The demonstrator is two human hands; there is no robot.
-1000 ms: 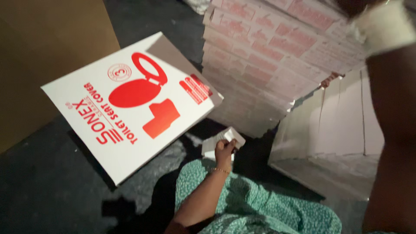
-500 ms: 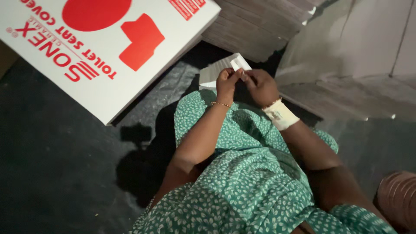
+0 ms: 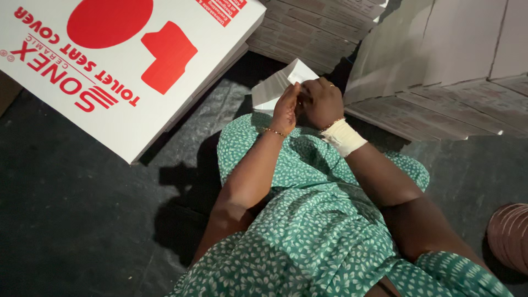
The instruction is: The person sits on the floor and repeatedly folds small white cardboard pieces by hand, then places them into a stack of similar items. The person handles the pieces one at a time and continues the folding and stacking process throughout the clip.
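Note:
My left hand (image 3: 286, 108) and my right hand (image 3: 322, 102) meet over my knees, both gripping a small white folded sheet of paper (image 3: 278, 85) that sticks out to the upper left. A thin bracelet circles the left wrist, and a white bandage wraps the right wrist. Under my arms lies my green patterned dress (image 3: 308, 220). A large flat white carton with red print (image 3: 115, 66) lies on the dark floor just left of the hands.
Stacks of flat white cartons (image 3: 440, 71) stand at the right and along the top (image 3: 313, 27). Dark floor covering (image 3: 77, 220) fills the left. A striped pinkish object (image 3: 509, 234) shows at the right edge.
The view has dropped from the carton stacks to my lap. My right hand has come down and joined the left on the paper, and both have settled closer together.

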